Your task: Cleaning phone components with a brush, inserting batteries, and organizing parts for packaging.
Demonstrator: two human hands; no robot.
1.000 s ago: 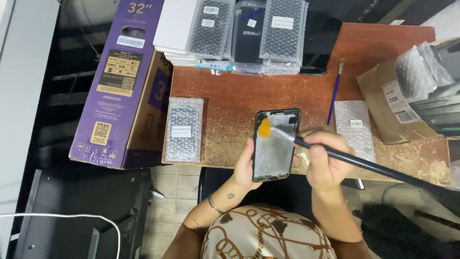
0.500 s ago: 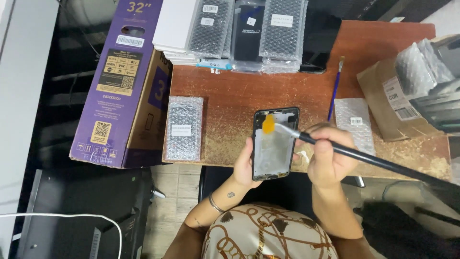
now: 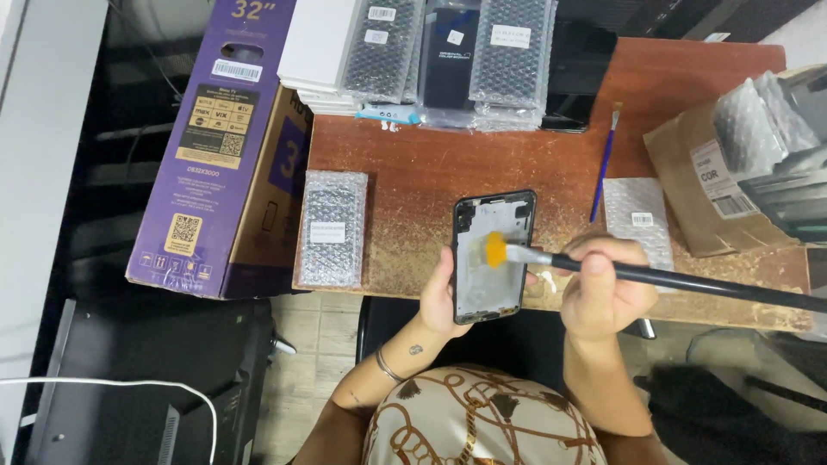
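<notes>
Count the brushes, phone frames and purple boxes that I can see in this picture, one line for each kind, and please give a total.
Brushes: 2, the black-handled brush in the right hand and a blue brush on the table
Phone frames: 1, the phone frame in the left hand
Purple boxes: 1, the purple box
Total: 4

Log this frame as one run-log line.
left hand: holds opened phone | right hand: holds brush | bristles on phone interior | above wooden table
</notes>
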